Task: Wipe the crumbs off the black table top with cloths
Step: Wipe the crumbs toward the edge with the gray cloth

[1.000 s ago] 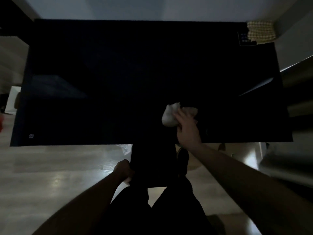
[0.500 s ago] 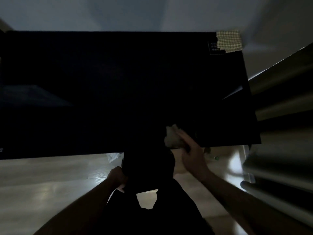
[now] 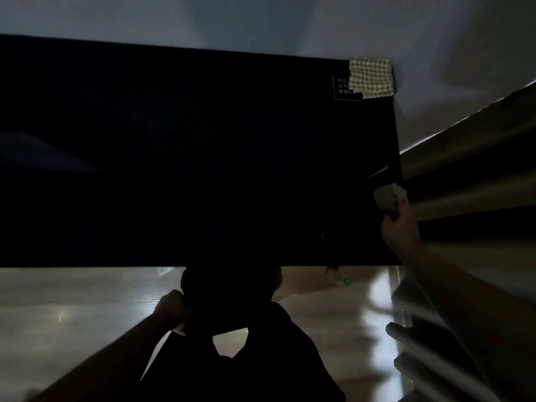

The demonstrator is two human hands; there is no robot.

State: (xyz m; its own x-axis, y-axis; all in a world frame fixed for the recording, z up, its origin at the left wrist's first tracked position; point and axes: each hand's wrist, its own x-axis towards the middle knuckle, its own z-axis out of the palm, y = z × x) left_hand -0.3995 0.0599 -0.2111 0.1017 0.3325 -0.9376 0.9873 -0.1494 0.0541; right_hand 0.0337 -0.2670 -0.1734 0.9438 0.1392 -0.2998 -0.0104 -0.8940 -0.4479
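The black table top [image 3: 188, 155] fills the middle of the dim view. My right hand [image 3: 399, 227] grips a crumpled pale cloth [image 3: 388, 196] at the table's right edge, near the front right corner. My left hand [image 3: 171, 311] is below the table's front edge, its fingers curled round a dark object [image 3: 226, 291] that I cannot make out. A second cloth [image 3: 371, 78], pale with a checked weave, lies on the far right corner of the table. No crumbs show in the darkness.
Pale curtain folds [image 3: 470, 198] hang close along the table's right side. A light wooden floor [image 3: 72, 300] lies below the front edge. A small label with white print [image 3: 342, 87] sits beside the checked cloth. A grey wall runs behind the table.
My right hand has carried the pale cloth from the front edge near the middle over to the table's right edge. The view has shifted right. My left hand stays on the dark object.
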